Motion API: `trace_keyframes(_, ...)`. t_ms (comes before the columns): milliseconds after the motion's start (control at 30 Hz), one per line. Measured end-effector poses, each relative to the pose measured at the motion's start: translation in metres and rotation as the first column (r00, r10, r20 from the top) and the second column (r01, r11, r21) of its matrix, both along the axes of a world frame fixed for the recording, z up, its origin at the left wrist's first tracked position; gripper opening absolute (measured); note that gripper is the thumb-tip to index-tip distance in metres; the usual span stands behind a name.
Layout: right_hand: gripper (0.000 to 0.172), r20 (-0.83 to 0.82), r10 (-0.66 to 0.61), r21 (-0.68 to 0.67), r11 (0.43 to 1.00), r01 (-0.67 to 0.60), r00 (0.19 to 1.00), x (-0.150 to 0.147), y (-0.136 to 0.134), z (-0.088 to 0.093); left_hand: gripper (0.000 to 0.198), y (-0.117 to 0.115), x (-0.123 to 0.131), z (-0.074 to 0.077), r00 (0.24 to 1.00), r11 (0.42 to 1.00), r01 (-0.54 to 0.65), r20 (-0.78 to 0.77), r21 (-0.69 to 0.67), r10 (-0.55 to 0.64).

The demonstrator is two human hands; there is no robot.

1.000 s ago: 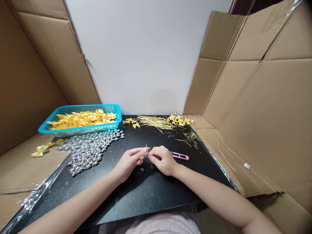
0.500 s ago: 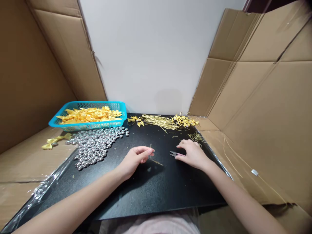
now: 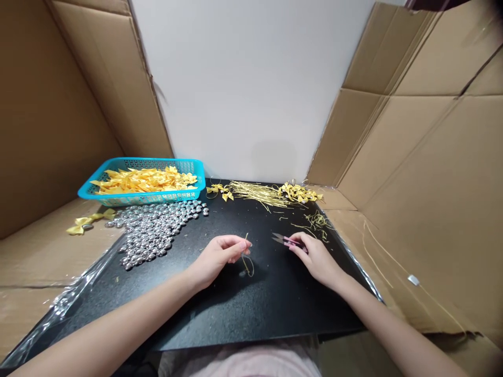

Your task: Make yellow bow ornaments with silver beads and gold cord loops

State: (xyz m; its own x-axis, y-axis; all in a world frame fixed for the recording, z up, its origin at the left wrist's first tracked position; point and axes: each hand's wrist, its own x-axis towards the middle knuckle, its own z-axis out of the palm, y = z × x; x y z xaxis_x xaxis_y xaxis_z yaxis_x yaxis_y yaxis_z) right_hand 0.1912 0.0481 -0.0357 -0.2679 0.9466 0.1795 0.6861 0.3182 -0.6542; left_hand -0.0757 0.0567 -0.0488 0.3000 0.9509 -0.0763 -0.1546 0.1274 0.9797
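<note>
My left hand [image 3: 218, 256] pinches a thin gold thread [image 3: 247, 260] that loops down onto the black board [image 3: 236, 309]. A little to the right, my right hand [image 3: 316, 256] rests on the board with its fingers closed over the pink handle of small thread snips [image 3: 286, 240], whose metal blades point left. The two hands are about a hand's width apart.
A heap of silver beads [image 3: 153, 230] lies at the left. A turquoise basket [image 3: 145, 180] of yellow ribbon bows stands behind it. Gold thread strands [image 3: 257, 192], finished yellow bows [image 3: 298, 193] and thread scraps [image 3: 316, 222] lie along the back. Cardboard panels [image 3: 424, 173] wall both sides.
My right hand left the thread, moved right to the pink snips and closed on them. My left hand kept its pinch on the thread. The camera tilted slightly.
</note>
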Motion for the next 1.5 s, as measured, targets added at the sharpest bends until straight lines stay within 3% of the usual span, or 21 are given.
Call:
trace_keyframes(100,0.016,-0.208,0.138,-0.097,0.982,-0.161,0.968,-0.017,-0.009,0.015,0.029,-0.001,0.001,0.002,1.0,1.0,0.015,-0.011,0.004,-0.015)
trace_keyframes(233,0.02,-0.248,0.206,-0.09,0.968,-0.234,0.947,-0.037,-0.013,0.025,0.026,-0.003,0.002,0.005,0.999,0.999,0.037,-0.02,0.022,-0.037)
trace_keyframes(667,0.026,-0.262,0.211,-0.12,0.961,-0.249,0.942,-0.044,-0.008,0.019,0.021,-0.003,0.003,0.003,0.994,0.995,0.099,-0.045,0.022,-0.098)
trace_keyframes(1500,0.029,-0.296,0.192,-0.147,0.959,-0.244,0.936,-0.046,-0.007,0.014,0.023,-0.003,0.004,0.002,0.992,0.994,0.113,-0.052,0.004,-0.112)
